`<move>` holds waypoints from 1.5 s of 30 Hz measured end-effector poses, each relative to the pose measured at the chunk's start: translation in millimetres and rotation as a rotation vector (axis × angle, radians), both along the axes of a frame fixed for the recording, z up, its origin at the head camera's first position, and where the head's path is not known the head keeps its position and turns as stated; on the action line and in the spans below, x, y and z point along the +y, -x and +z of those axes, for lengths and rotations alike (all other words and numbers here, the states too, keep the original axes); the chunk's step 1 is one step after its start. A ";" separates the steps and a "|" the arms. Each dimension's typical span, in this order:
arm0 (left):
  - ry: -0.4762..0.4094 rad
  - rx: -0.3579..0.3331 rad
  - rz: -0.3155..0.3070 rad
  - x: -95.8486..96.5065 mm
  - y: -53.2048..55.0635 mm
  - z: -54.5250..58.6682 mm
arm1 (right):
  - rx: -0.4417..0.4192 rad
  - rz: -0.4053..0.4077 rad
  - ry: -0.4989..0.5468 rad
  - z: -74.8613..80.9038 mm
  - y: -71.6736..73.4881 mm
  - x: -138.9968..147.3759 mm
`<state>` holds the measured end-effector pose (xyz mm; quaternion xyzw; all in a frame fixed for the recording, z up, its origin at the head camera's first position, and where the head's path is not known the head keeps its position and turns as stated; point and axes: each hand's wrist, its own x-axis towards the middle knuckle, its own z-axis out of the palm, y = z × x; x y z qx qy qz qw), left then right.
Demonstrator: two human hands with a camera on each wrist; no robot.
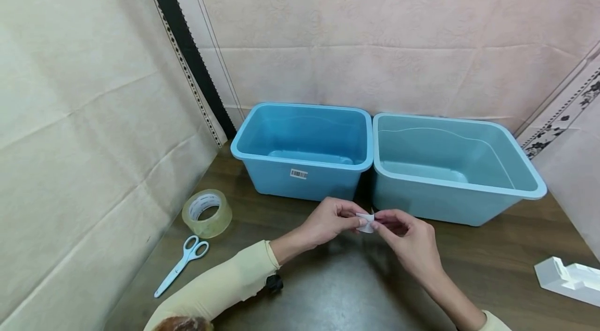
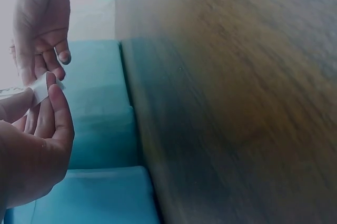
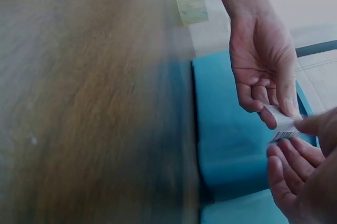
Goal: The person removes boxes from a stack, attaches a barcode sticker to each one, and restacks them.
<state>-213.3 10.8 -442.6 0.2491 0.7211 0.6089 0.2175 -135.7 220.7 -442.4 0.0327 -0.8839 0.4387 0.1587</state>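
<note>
Between both hands is a small white barcode sticker, slightly curved, in front of the two bins. My left hand pinches its left side between thumb and fingers. The right hand pinches the opposite side with its thumb and fingertips. Printed bars show on the lower part of the sticker in the right wrist view. In the left wrist view, the sticker appears as a pale strip at the fingertips.
A blue bin bearing a barcode label stands behind the left hand. Beside it is a paler blue-green bin. Clear tape roll and light-blue scissors lie at left; a white block-like piece lies at right.
</note>
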 end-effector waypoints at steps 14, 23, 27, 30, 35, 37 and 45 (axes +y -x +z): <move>0.055 0.095 0.002 -2.3 -1.2 1.6 | -0.125 0.047 0.164 1.7 -1.7 5.7; 0.116 0.101 0.052 -16.9 3.3 -4.8 | -0.152 -0.041 0.094 0.8 -0.9 16.4; 0.131 0.044 0.081 -25.1 4.9 -8.5 | -0.167 -0.053 0.092 0.5 -3.0 24.3; 0.163 0.008 0.080 -31.3 5.6 -11.7 | -0.169 -0.049 0.083 0.0 -4.7 29.7; 0.347 0.017 -0.010 -38.4 5.3 -17.1 | -0.166 -0.036 0.011 -0.8 -5.3 34.1; 0.430 0.064 -0.053 -39.0 4.8 -19.7 | -0.155 -0.024 -0.030 -1.5 -5.1 33.5; 0.764 0.543 -0.042 -35.9 -1.0 -27.0 | -0.124 0.023 -0.078 -4.7 -5.2 27.7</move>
